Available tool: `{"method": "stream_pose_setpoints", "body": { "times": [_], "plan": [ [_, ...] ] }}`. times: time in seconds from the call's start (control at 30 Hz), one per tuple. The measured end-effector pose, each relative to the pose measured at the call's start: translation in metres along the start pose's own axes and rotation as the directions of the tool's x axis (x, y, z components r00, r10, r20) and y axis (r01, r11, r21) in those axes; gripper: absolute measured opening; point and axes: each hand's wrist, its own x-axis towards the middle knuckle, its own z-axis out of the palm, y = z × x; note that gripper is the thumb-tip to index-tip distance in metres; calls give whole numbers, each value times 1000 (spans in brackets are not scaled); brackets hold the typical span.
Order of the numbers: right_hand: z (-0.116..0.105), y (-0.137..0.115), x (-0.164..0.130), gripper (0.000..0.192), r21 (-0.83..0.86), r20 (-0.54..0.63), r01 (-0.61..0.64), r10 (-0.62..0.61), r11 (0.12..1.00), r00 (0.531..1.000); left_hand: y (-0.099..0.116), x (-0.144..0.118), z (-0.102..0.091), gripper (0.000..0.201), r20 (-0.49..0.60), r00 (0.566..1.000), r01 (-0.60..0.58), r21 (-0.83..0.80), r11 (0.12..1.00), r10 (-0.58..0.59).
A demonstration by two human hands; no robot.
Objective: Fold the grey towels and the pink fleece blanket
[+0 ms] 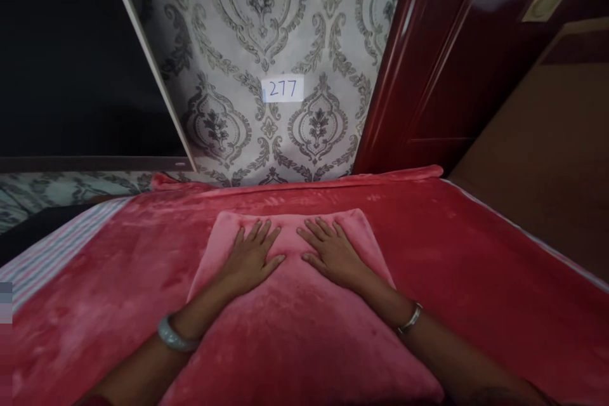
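Note:
A pink plush cloth, folded into a flat panel (295,330), lies in front of me on a larger red plush blanket (451,254). My left hand (252,254) rests flat on the far left part of the pink panel with its fingers spread. On the far right part, my right hand (330,250) lies palm down, fingers spread as well. The two thumbs point toward each other with a gap between them. Neither hand grips anything. A pale bangle (175,334) circles my left wrist and a silver bracelet (410,318) my right.
Patterned wallpaper (261,13) with a paper label (283,88) reading 277 rises behind the blanket. A dark screen (80,63) stands at the left, a dark red door (442,63) at the right. Striped cloth (71,238) shows at the blanket's left edge; a brown panel (552,158) stands far right.

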Motion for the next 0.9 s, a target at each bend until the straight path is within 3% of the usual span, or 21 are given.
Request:
{"method": "stream_pose_setpoints", "body": {
  "times": [0.17,0.3,0.4,0.53,0.73,0.9],
  "plan": [
    [-10,5,2,60,1,13,-4,4,1000,1000,-2,0,1,70,-51,999,5,-9,1000,-5],
    [-25,30,0,60,-42,16,-144,145,989,989,-5,1,-11,66,-42,999,33,-10,999,-33],
    [-28,52,-5,61,-21,23,-260,261,965,965,-22,2,-23,65,-28,988,154,34,988,-153],
    [-14,69,-11,62,66,4,-289,289,955,957,-53,2,-24,72,57,938,345,-49,937,-342],
    [1,75,-11,60,120,-52,-276,283,954,958,-67,-3,-12,77,45,959,284,-133,950,-280],
    [-28,71,-18,60,104,68,-337,332,936,941,-65,-11,-38,72,108,947,315,-144,938,-301]
  ]
}}
